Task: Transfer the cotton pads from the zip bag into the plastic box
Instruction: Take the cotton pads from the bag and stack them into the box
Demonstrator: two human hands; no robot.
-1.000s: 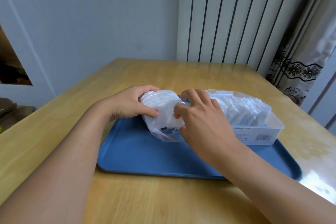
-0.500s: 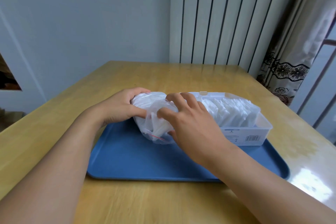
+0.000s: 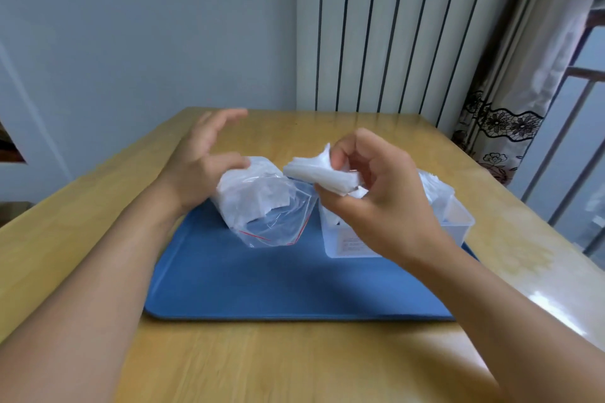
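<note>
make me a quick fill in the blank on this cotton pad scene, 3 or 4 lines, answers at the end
1. The right hand pinches a stack of cotton pads above the plastic ____.
2. The zip bag sits on a tray coloured ____.
3. The left hand touches the bag with fingers spread ____.
4. The tray lies on a ____ table.

Answers: box; blue; open; wooden

Right hand (image 3: 376,193) pinches cotton pads (image 3: 319,173) beside zip bag (image 3: 265,206).
</note>
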